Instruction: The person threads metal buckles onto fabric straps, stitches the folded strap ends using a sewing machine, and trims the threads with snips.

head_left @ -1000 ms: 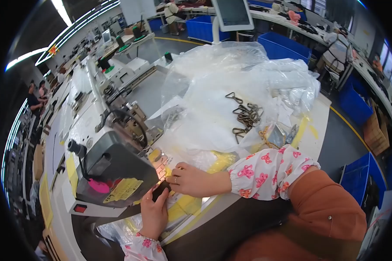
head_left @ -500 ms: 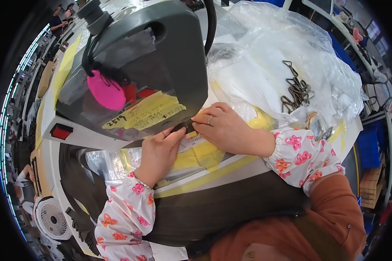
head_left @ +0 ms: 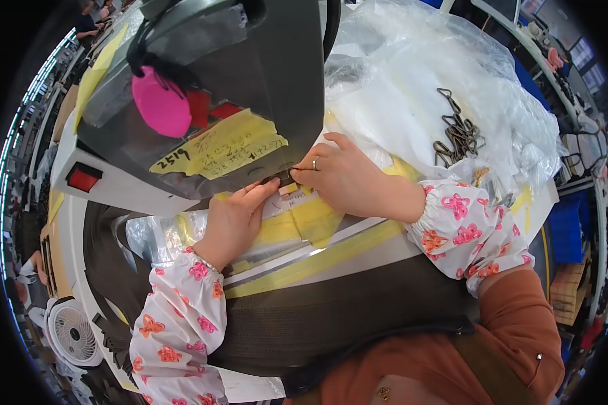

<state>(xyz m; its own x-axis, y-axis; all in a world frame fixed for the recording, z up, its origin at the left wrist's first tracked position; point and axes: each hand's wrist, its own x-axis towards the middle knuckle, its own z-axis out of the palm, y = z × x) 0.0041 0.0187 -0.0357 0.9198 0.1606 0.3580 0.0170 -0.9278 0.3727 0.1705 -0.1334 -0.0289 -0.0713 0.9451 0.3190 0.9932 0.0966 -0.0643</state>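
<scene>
By the left hand (head_left: pixel 234 219) and right hand (head_left: pixel 348 177), a small dark piece (head_left: pixel 287 179) is pinched just beside the grey machine head (head_left: pixel 280 74), by which the view beyond is blocked. Metal clasps (head_left: pixel 460 133) are heaped on plastic sheeting (head_left: pixel 392 88).

I get a bright, even middle that falls away to black at the corners. My lens bends the lamps (head_left: pixel 47 65) into a glowing curve at left, and the edges look stretched and soft. White glints scatter over the plastic (head_left: pixel 412 101), and glare runs along a pale strip (head_left: pixel 314 252). The machine (head_left: pixel 277 67) is dark, with shade near the fingertips (head_left: pixel 275 182); I find little detail in the bands (head_left: pixel 358 310).
</scene>
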